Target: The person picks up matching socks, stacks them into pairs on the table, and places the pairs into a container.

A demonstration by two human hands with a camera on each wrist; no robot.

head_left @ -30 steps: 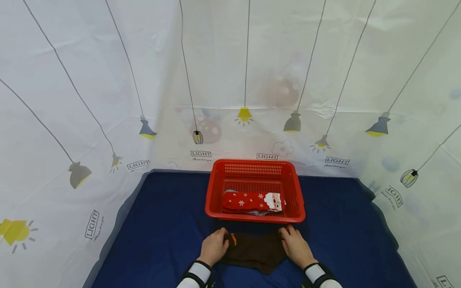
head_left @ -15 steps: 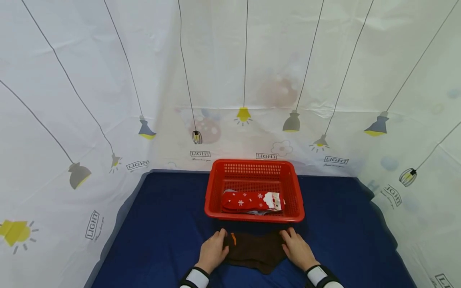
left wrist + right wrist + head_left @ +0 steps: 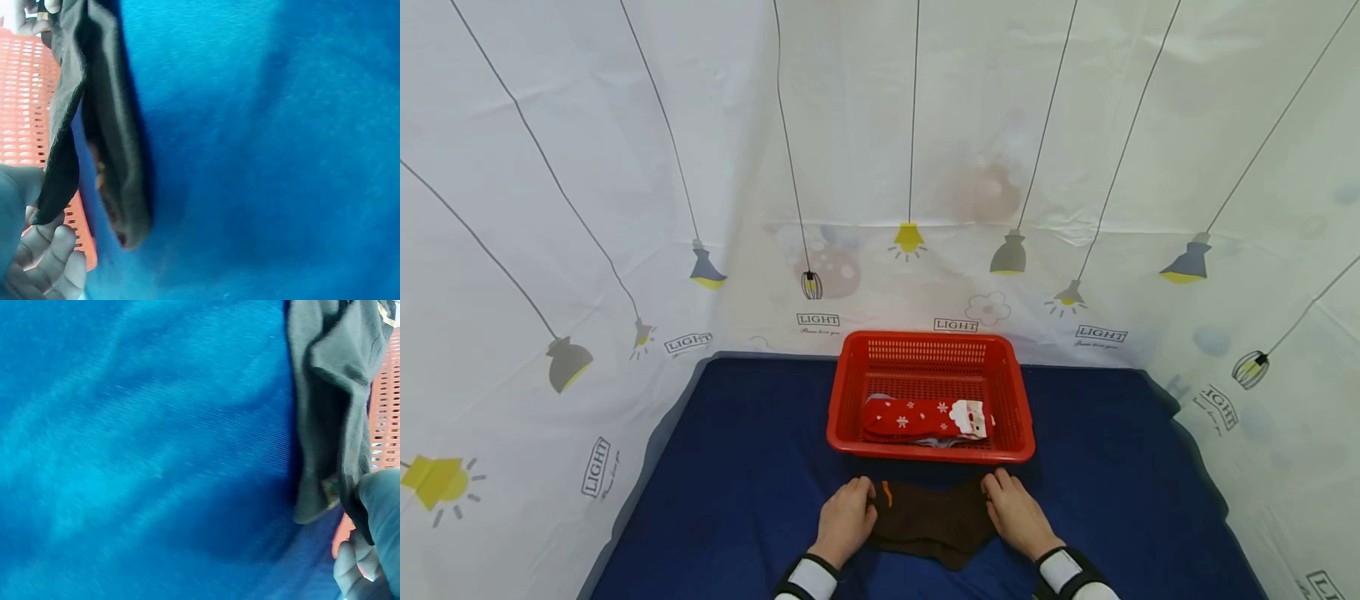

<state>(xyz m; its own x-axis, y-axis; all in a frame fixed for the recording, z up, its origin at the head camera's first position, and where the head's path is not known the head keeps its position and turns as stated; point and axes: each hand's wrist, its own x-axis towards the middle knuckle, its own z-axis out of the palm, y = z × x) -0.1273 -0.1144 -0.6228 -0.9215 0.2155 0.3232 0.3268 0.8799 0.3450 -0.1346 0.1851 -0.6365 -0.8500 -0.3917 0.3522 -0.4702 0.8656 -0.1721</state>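
Observation:
Dark brown socks [image 3: 928, 521] with a small orange mark lie flat on the blue cloth, in the lower middle of the head view. At their left end my left hand [image 3: 847, 518] pinches the upper edge. My right hand [image 3: 1018, 513] holds the top corner at the other end. In the left wrist view, thumb and fingers [image 3: 53, 259] grip a raised layer of brown fabric [image 3: 65, 134], apart from the layer below. The right wrist view has the right fingers [image 3: 356, 565] pinching a raised layer of the socks [image 3: 350, 412] too.
Just beyond the socks stands a red plastic basket [image 3: 844, 417]. Inside it lie folded red socks [image 3: 917, 419] with white snowflakes and a Santa face, over something grey. A white curtain [image 3: 880, 150] printed with lamps surrounds the dark blue cloth [image 3: 752, 467].

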